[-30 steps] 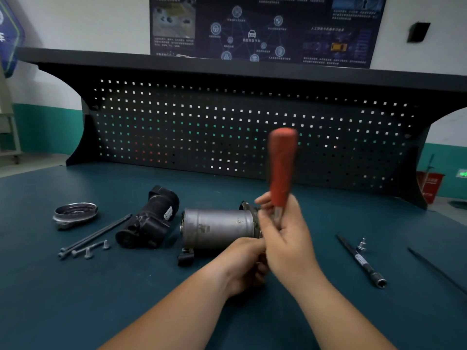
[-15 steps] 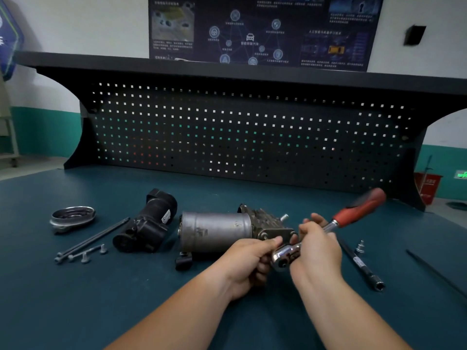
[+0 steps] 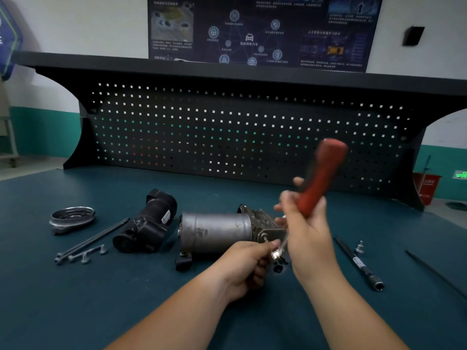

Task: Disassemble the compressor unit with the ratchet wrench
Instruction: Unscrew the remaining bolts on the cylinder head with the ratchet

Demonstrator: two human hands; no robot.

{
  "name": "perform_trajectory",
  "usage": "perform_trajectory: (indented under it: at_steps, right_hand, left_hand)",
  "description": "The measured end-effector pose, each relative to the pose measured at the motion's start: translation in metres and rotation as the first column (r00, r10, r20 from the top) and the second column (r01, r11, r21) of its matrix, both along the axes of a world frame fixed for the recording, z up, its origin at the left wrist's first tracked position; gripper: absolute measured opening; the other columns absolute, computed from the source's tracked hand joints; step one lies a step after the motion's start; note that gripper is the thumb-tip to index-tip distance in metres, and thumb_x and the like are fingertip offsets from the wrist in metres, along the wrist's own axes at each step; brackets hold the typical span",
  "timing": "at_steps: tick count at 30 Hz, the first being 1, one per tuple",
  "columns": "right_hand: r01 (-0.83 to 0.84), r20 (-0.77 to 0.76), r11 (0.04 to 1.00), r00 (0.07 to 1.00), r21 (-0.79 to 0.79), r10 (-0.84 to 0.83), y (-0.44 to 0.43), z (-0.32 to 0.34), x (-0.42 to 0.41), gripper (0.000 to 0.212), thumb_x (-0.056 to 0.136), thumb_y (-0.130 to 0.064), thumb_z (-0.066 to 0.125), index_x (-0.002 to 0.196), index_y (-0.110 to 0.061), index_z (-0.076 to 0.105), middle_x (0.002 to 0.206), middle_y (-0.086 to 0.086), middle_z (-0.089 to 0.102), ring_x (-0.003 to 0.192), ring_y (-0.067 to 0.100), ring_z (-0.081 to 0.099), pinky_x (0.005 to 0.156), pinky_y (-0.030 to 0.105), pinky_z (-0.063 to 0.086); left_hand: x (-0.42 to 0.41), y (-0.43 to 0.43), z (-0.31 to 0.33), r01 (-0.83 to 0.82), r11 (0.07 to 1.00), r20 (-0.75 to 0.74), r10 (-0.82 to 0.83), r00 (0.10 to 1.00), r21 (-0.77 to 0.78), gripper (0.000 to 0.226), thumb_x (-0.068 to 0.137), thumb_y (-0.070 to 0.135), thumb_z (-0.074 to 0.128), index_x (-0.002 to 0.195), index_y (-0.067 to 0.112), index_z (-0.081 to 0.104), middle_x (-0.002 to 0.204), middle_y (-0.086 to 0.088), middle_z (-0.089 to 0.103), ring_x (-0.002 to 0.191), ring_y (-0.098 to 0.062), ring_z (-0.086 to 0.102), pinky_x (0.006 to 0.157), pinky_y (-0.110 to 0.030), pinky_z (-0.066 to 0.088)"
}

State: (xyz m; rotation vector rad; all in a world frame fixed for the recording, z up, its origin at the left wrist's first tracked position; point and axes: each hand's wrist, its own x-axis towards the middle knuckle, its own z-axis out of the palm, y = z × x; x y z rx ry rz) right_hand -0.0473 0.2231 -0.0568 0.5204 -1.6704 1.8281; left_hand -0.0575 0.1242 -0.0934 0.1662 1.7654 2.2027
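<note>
Beside the compressor unit [image 3: 214,233], the right hand [image 3: 307,231] grips the ratchet wrench [image 3: 321,173] by its red handle, tilted steeply upward. The left hand [image 3: 242,266] pinches the wrench's head.

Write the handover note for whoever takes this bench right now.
Right hand grips the red-handled ratchet wrench, handle tilted up.
Left hand pinches its head at a bolt on the right end of the grey metal compressor cylinder.
Done: black cylindrical part, round metal cover and loose bolts lie to its left.
Left: that bolt and the end block.
</note>
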Motion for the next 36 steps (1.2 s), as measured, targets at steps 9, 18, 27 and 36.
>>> perform_trajectory:
  at_steps: [9, 18, 27, 36]
  right_hand:
    - [-0.059, -0.087, 0.976, 0.995, -0.211, 0.042, 0.006, 0.006, 0.001, 0.025, 0.077, -0.041, 0.041, 0.097, -0.028, 0.039, 0.067, -0.023, 0.063, 0.059, 0.003, 0.059, 0.059, 0.026, 0.048]
    - [0.130, -0.225, 0.982, 0.961, -0.137, -0.159, 0.018, 0.011, -0.002, 0.013, 0.091, -0.037, 0.051, 0.100, -0.028, 0.047, 0.076, -0.007, 0.064, 0.058, 0.004, 0.059, 0.060, 0.016, 0.049]
    - [0.237, 0.354, 0.494, 0.922, -0.837, 0.157, 0.031, 0.002, -0.018, 0.029, 0.101, -0.038, 0.035, 0.083, -0.022, 0.051, 0.063, -0.006, 0.044, 0.033, 0.005, 0.037, 0.047, 0.019, 0.044]
    - [-0.062, -0.138, 0.995, 0.989, -0.079, 0.051, 0.008, 0.017, 0.005, 0.013, 0.087, -0.033, 0.055, 0.095, -0.023, 0.055, 0.064, -0.010, 0.060, 0.052, 0.002, 0.053, 0.053, 0.023, 0.051]
  left_hand:
    - [0.000, 0.003, -0.002, -0.005, 1.000, -0.011, 0.005, 1.000, 0.003, 0.057, 0.089, 0.027, 0.062, 0.034, 0.020, 0.048, 0.042, 0.009, 0.037, 0.035, -0.003, 0.028, 0.036, -0.013, 0.022]
    - [0.000, 0.006, 0.000, -0.024, 1.000, -0.009, 0.025, 1.000, 0.020, 0.058, 0.090, 0.027, 0.060, 0.034, 0.019, 0.048, 0.041, 0.010, 0.035, 0.034, -0.002, 0.028, 0.036, -0.013, 0.021]
    - [0.001, 0.009, 0.001, -0.048, 0.996, 0.031, 0.046, 0.998, 0.071, 0.051, 0.089, 0.024, 0.061, 0.040, 0.019, 0.049, 0.044, 0.008, 0.039, 0.034, -0.002, 0.028, 0.035, -0.013, 0.021]
    - [0.001, 0.000, 0.002, -0.056, 0.998, 0.087, 0.056, 0.995, 0.001, 0.050, 0.085, 0.031, 0.063, 0.037, 0.021, 0.050, 0.043, 0.010, 0.038, 0.035, -0.003, 0.031, 0.036, -0.014, 0.023]
